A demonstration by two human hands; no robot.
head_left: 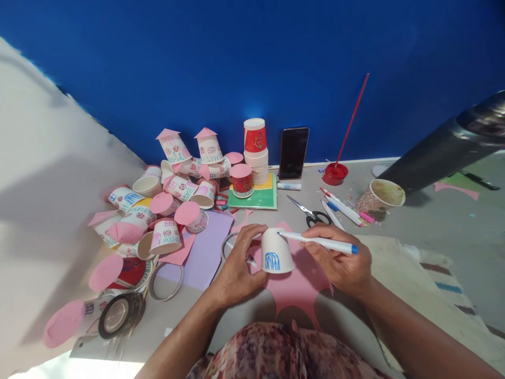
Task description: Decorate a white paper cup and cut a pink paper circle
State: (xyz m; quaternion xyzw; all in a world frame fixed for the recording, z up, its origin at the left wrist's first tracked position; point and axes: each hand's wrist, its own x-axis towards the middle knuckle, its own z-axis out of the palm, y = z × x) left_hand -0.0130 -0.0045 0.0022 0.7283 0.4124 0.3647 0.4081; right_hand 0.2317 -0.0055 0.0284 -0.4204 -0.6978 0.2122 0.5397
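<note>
While the left hand (243,266) pinches the upside-down paper cup (277,251) above pink paper (294,287), the right hand (341,258), palm inward, grips a blue marker (319,241); its curled lower fingers are hard to distinguish.

We count one smartphone (294,152), one pair of scissors (310,215), one thermos (430,150), one stack of paper cups (258,167) and two cups under pointed pink roofs (172,150). The piled decorated cups (165,237) overlap too much for us to number.
</note>
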